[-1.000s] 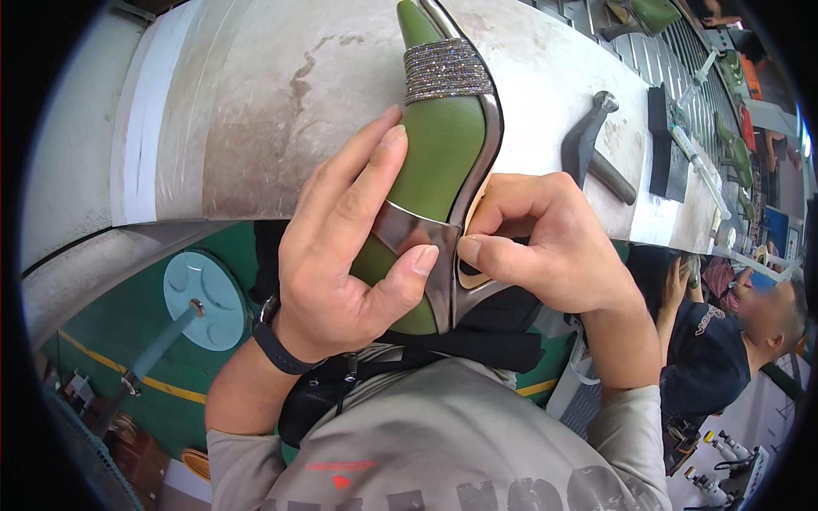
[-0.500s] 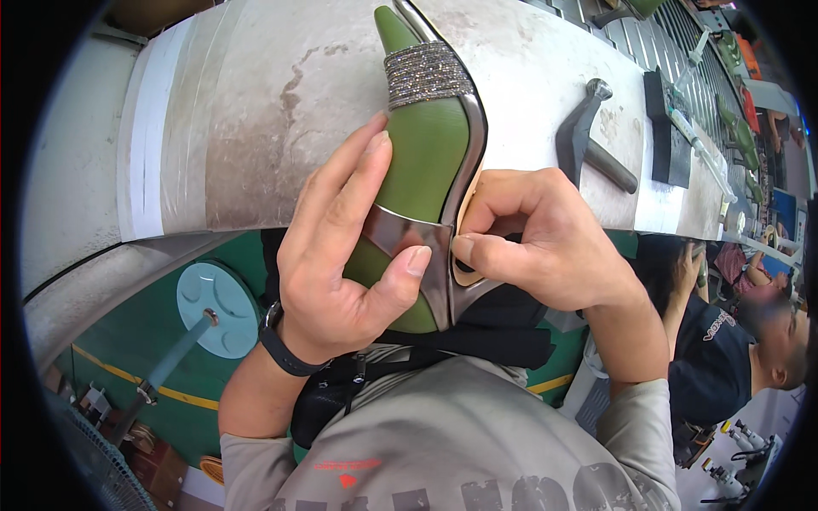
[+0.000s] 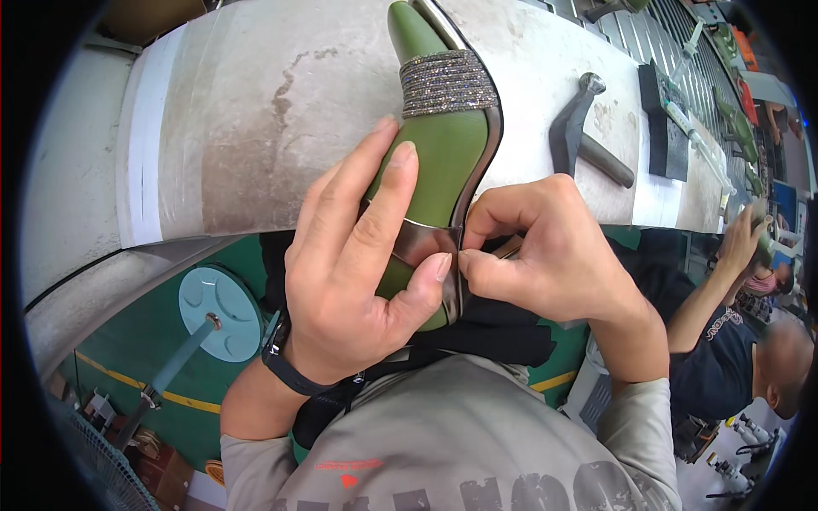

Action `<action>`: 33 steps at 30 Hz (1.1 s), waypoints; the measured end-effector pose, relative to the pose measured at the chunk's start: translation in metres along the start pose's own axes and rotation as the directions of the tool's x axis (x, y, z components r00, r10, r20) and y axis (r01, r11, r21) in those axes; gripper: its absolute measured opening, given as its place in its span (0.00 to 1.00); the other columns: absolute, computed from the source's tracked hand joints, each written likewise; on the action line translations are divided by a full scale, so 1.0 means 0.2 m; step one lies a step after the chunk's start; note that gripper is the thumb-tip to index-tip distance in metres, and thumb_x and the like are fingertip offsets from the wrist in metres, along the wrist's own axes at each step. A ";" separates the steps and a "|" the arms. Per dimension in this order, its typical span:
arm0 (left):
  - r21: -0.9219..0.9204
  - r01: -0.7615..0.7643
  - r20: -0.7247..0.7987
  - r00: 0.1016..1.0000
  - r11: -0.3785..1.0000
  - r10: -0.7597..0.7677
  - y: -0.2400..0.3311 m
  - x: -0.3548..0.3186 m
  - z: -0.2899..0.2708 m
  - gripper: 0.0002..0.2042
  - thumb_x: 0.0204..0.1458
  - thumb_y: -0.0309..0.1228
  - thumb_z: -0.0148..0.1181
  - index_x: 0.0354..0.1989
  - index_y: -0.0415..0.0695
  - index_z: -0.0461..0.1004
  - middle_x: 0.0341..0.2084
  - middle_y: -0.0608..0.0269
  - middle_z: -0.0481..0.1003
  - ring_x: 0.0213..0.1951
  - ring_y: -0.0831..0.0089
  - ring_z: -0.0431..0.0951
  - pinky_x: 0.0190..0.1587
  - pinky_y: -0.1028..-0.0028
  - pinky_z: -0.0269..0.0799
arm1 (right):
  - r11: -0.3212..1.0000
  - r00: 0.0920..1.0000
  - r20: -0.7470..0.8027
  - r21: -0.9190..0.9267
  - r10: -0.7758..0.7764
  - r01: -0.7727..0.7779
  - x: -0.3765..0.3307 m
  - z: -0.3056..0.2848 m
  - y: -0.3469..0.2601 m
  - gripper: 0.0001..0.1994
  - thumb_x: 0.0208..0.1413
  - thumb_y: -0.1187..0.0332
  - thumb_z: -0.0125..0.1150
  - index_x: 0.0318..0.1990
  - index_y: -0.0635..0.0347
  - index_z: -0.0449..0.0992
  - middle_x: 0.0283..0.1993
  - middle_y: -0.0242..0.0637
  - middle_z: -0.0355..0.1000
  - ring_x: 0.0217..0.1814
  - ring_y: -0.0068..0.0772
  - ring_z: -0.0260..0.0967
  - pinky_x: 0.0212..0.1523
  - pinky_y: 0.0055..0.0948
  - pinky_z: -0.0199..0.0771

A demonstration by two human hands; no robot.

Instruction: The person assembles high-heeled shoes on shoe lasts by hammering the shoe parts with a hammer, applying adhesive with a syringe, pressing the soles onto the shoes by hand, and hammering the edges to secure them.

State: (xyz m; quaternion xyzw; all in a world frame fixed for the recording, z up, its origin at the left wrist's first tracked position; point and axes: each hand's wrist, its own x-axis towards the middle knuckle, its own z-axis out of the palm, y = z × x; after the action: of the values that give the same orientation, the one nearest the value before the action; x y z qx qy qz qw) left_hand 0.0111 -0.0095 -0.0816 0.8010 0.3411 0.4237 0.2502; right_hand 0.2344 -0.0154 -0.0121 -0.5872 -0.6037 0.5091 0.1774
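Observation:
A sandal on a green shoe last (image 3: 434, 157) lies tilted with its toe away from me over the bench edge. A band of glittering dark strands (image 3: 449, 83) wraps its front, and a shiny brown metallic strap (image 3: 424, 245) wraps its back part. My left hand (image 3: 349, 264) is closed around the last, fingers along its left side and thumb on the metallic strap. At the strap's right edge, my right hand (image 3: 545, 247) is bent into a pinch, thumb tip and curled forefinger against the sandal's edge. Whatever lies between those fingertips is hidden.
A hammer (image 3: 588, 136) lies on the pale, stained bench (image 3: 247, 128), right of the sandal. Beyond it are a black block (image 3: 662, 123) and a syringe-like tube (image 3: 699, 145). A co-worker (image 3: 716, 349) sits at right. A light-blue disc on a pole (image 3: 220, 311) stands at left.
The sandal has shifted slightly right and rolled, so its pale inner edge and the underside show less. Both hands moved with it. The co-worker's hand has risen.

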 end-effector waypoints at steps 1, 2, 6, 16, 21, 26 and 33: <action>0.010 -0.010 0.000 1.000 1.000 0.010 0.00 0.00 0.00 0.35 0.58 0.32 0.67 0.73 0.30 0.66 0.70 0.29 0.67 0.66 0.42 0.75 0.67 0.56 0.72 | 1.000 1.000 -0.001 0.002 0.001 -0.001 0.00 0.00 0.00 0.09 0.46 0.70 0.68 0.26 0.69 0.81 0.21 0.45 0.78 0.21 0.35 0.74 0.28 0.33 0.75; 0.020 -0.020 -0.001 1.000 1.000 0.020 0.00 0.00 0.00 0.35 0.58 0.32 0.67 0.73 0.30 0.66 0.70 0.29 0.67 0.66 0.43 0.75 0.67 0.56 0.72 | 1.000 1.000 -0.006 -0.007 -0.009 0.009 0.00 -0.01 0.00 0.09 0.46 0.70 0.68 0.26 0.69 0.81 0.21 0.45 0.77 0.20 0.35 0.73 0.28 0.33 0.75; 0.021 -0.018 0.014 1.000 1.000 0.018 0.01 0.01 0.00 0.35 0.57 0.32 0.68 0.73 0.30 0.67 0.69 0.30 0.67 0.66 0.43 0.75 0.67 0.56 0.72 | 0.999 0.999 0.021 -0.020 0.036 -0.035 0.01 -0.02 0.00 0.09 0.49 0.70 0.65 0.26 0.70 0.82 0.19 0.45 0.76 0.19 0.34 0.72 0.26 0.34 0.74; -0.001 0.076 0.048 0.996 0.997 -0.075 0.05 0.04 -0.01 0.35 0.53 0.23 0.66 0.73 0.30 0.67 0.70 0.34 0.69 0.69 0.45 0.74 0.70 0.57 0.69 | 0.978 0.999 -0.045 0.208 0.014 -0.004 0.02 -0.01 0.14 0.13 0.57 0.68 0.62 0.27 0.72 0.80 0.20 0.42 0.74 0.24 0.24 0.71 0.29 0.31 0.73; -0.020 0.105 0.037 0.994 0.994 -0.105 0.05 0.04 -0.01 0.35 0.54 0.21 0.65 0.73 0.29 0.67 0.70 0.35 0.69 0.70 0.46 0.73 0.71 0.57 0.68 | 0.963 1.000 -0.019 0.268 -0.025 0.029 -0.01 0.01 0.12 0.10 0.53 0.70 0.66 0.28 0.71 0.81 0.23 0.39 0.78 0.28 0.26 0.76 0.36 0.30 0.79; 0.008 0.089 0.059 0.994 0.996 -0.089 0.05 0.05 -0.02 0.34 0.55 0.23 0.65 0.73 0.29 0.66 0.70 0.34 0.69 0.70 0.45 0.73 0.71 0.57 0.68 | 0.963 0.999 -0.042 0.268 -0.018 0.028 -0.01 0.01 0.11 0.08 0.50 0.71 0.69 0.29 0.70 0.81 0.25 0.42 0.80 0.31 0.32 0.81 0.41 0.32 0.84; 0.013 0.040 0.066 0.997 0.999 -0.041 0.03 0.03 -0.01 0.35 0.55 0.26 0.65 0.74 0.29 0.65 0.70 0.31 0.68 0.70 0.43 0.72 0.70 0.54 0.69 | 0.995 0.999 -0.035 0.088 -0.036 0.039 0.01 -0.01 0.06 0.10 0.49 0.69 0.65 0.27 0.70 0.81 0.22 0.49 0.77 0.24 0.43 0.78 0.32 0.37 0.80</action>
State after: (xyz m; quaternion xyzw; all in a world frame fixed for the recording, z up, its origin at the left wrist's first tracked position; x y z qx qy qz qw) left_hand 0.0130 -0.0083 -0.0730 0.8090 0.3513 0.3898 0.2649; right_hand 0.2417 -0.0160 -0.0230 -0.5760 -0.5882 0.5221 0.2229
